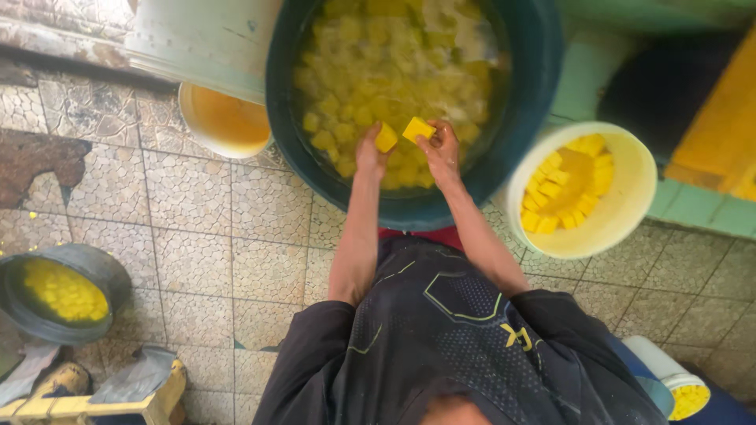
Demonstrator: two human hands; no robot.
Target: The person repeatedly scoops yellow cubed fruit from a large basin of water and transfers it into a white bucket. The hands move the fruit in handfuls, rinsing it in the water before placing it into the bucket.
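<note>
Yellow cubes point(394, 71) are seen in a dark teal tub point(528, 86) at top centre, more in a cream bucket point(630, 212) at right, above a beige mosaic-patterned floor point(205, 244) and a black, yellow-lined shirt point(449, 330).

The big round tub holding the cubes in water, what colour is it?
Dark teal green round plastic tub, seen best in the head view; yellow cubes float inside it.

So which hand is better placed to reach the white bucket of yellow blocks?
Probably the right hand: it holds a yellow block on the tub's side nearest the white bucket; the left hand is farther.
</note>
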